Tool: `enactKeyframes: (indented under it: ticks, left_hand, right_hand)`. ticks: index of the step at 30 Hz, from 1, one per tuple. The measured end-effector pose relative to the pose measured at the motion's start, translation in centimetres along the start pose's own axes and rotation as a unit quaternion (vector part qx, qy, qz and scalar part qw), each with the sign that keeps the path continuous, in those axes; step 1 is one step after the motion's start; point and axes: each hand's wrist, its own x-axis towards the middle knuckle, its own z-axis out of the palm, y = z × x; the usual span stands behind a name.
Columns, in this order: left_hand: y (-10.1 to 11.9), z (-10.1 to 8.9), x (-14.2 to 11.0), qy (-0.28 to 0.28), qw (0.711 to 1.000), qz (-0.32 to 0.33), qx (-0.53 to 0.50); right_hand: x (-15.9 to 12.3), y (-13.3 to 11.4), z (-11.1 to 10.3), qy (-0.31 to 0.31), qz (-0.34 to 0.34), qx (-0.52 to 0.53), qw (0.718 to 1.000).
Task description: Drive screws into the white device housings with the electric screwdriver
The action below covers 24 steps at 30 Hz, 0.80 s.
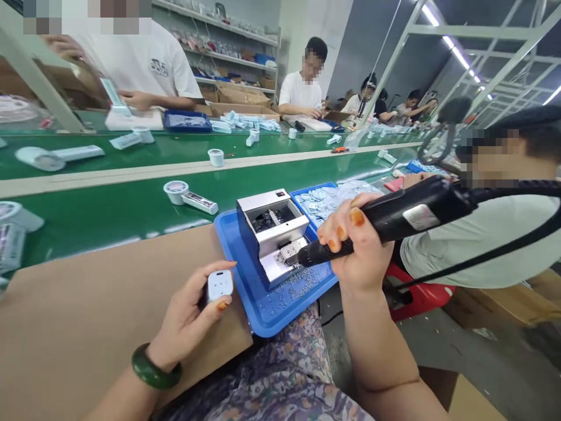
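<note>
My left hand (193, 310) is closed around a small pale-blue plastic part (220, 285), its flat end with a dark slot and several small holes facing up. A green bangle circles that wrist. Wrapped round a black electric screwdriver (394, 213) is my right hand (357, 240). The screwdriver's tip meets the front of a silver screw feeder (274, 234); whether a screw is on the bit is too small to tell. The feeder stands in a blue tray (230, 234), with many loose small screws (289, 295) spread over the tray floor.
Brown cardboard (109, 292) lies under my left hand. Behind the feeder, a second blue tray (316, 202) holds pale-blue flat parts. White-and-blue device pieces (190, 196) rest on the green conveyor belt (131, 219). A co-worker (482, 234) sits close at right; others work across the belt.
</note>
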Motion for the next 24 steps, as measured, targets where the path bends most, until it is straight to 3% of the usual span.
enactKeyframes:
  ticks: [4, 9, 14, 19, 24]
  left_hand:
    - [0.9, 0.3, -0.1, 0.014, 0.999, -0.050, -0.012]
    - [2.1, 0.6, -0.2, 0.025, 0.998, -0.053, 0.000]
    - [1.2, 0.1, -0.2, 0.022, 0.999, -0.024, -0.006]
    - [-0.1, -0.3, 0.2, -0.008, 0.999, 0.031, -0.004]
    - [1.6, 0.5, 0.5, -0.022, 0.997, 0.045, 0.065]
  right_hand:
    - [-0.3, 1.4, -2.3, -0.007, -0.006, -0.036, 0.999]
    - [-0.9, 2.8, -1.6, -0.013, 0.017, -0.063, 0.998]
    - [-0.8, 2.9, -1.0, 0.020, 0.069, -0.102, 0.992]
    - [-0.7, 1.5, -1.1, -0.003, 0.126, -0.102, 0.987]
    - [-1.1, -1.5, 1.3, 0.015, 0.084, 0.052, 0.995]
